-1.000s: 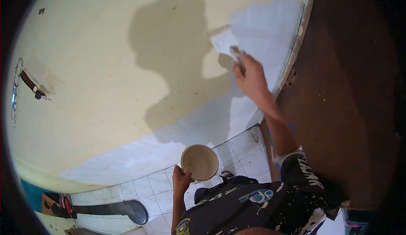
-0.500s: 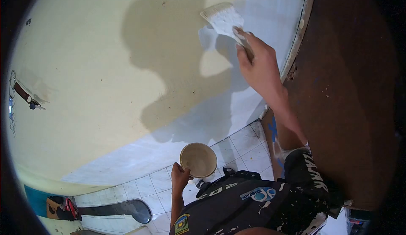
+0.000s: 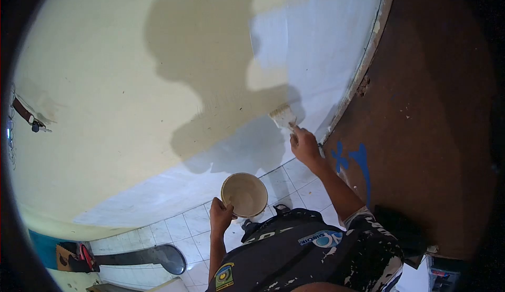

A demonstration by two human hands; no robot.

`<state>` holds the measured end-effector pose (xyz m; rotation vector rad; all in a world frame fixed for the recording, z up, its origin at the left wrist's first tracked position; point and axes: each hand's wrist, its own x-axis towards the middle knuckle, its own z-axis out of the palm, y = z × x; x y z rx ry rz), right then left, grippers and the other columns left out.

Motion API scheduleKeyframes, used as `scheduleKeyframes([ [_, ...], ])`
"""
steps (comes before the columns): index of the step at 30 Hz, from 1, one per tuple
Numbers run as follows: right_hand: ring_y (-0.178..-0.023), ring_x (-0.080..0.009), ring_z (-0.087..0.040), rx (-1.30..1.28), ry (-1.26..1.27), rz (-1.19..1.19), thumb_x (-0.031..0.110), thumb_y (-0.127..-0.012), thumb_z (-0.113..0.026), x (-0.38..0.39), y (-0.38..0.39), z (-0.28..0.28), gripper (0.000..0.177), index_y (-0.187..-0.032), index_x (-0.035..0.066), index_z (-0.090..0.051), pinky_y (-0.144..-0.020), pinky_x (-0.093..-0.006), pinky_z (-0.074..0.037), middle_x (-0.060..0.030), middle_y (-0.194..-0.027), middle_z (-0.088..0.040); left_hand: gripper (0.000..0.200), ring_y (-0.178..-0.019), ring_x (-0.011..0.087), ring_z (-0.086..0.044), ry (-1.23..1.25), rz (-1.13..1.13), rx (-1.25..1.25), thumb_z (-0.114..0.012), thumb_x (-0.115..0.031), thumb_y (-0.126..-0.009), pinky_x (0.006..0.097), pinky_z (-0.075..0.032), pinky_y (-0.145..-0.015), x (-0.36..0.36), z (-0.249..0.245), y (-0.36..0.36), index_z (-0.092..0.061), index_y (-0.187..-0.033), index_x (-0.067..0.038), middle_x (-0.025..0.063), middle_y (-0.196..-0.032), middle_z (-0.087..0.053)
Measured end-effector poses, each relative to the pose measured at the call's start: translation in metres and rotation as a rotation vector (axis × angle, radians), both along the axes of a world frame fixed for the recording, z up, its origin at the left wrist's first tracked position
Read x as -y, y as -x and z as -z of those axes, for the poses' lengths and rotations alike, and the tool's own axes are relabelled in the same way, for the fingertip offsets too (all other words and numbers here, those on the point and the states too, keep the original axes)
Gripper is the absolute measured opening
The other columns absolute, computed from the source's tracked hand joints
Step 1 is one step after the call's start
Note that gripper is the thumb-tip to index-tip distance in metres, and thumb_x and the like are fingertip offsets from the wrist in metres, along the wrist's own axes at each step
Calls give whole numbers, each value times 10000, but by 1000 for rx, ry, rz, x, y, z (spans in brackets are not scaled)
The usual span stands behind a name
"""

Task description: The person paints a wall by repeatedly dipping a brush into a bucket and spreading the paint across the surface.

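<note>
My right hand (image 3: 306, 146) is closed around the handle of a wide paintbrush (image 3: 283, 117), whose pale bristles meet the wall (image 3: 105, 81) near the lower edge of the unpainted part. White paint (image 3: 326, 44) coats the wall's right side and a band along its foot; the rest is cream yellow. Lower down, my left hand (image 3: 221, 215) grips the rim of a round paint bucket (image 3: 244, 194) at its left side. The bucket's open top faces me, and its inside looks beige. My shadow falls across the wall.
A brown door panel (image 3: 421, 108) with blue marks stands to the right, beyond a chipped frame edge (image 3: 363, 71). White floor tiles (image 3: 197, 223) lie below. At far left a brown strap (image 3: 23, 112) hangs on the wall. A long dark object (image 3: 152, 258) lies at lower left.
My right hand has brought the paintbrush down from high on the wall to near its lower part. More white paint now covers the upper right area. The bucket stays in my left hand.
</note>
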<state>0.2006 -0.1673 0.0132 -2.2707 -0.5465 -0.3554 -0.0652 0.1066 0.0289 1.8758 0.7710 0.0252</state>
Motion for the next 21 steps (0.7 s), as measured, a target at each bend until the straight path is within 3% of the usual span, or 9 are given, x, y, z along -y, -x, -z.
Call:
scheduleKeyframes([
  [4, -771, -399, -627, 221, -163, -10, 49, -867, -650, 12, -6, -110, 442, -1305, 24, -598, -710, -488, -516, -217, -860, -631, 262, -548, 271, -690, -63, 61, -5, -669, -38, -836, 372, -572, -452, 0, -3, -1, -412, -855, 5, 134, -686, -564],
  [6, -778, -404, -632, 197, -221, 18, 43, -878, -650, 13, -7, -176, 395, -1269, 8, -611, -698, -458, -513, -216, -861, -624, 256, -548, 270, -690, -41, 58, -25, -667, -38, -836, 372, -571, -453, -4, 4, -2, -416, -859, 8, 136, -685, -567],
  [10, -752, -400, -634, 442, -291, -8, 40, -897, -621, 10, -27, -245, 373, -1270, 29, -623, -686, -444, -513, -229, -863, -617, 235, -568, 265, -695, 28, 47, -20, -657, -35, -835, 369, -576, -464, -7, 7, -4, -432, -873, 19, 144, -694, -580],
  [14, -742, -399, -637, 420, -280, -17, 50, -905, -617, -5, -57, -200, 428, -1332, 58, -593, -667, -462, -521, -234, -891, -618, 232, -581, 261, -696, -29, 50, -20, -652, -35, -833, 364, -579, -471, -3, 1, -3, -431, -875, 20, 149, -705, -588],
  [18, -728, -411, -646, 320, -141, 34, 84, -921, -610, -15, -59, -51, 548, -1454, 128, -495, -644, -519, -544, -231, -938, -619, 240, -574, 265, -691, -65, 45, -6, -655, -38, -829, 363, -576, -469, 5, -11, 0, -427, -879, 20, 141, -722, -568],
  [21, -719, -407, -647, 234, -110, 51, 105, -923, -611, -7, -39, 23, 538, -1449, 125, -502, -630, -514, -546, -231, -917, -623, 245, -574, 270, -691, -65, 48, -16, -657, -43, -829, 368, -574, -467, 7, -13, 1, -424, -876, 18, 137, -724, -556],
])
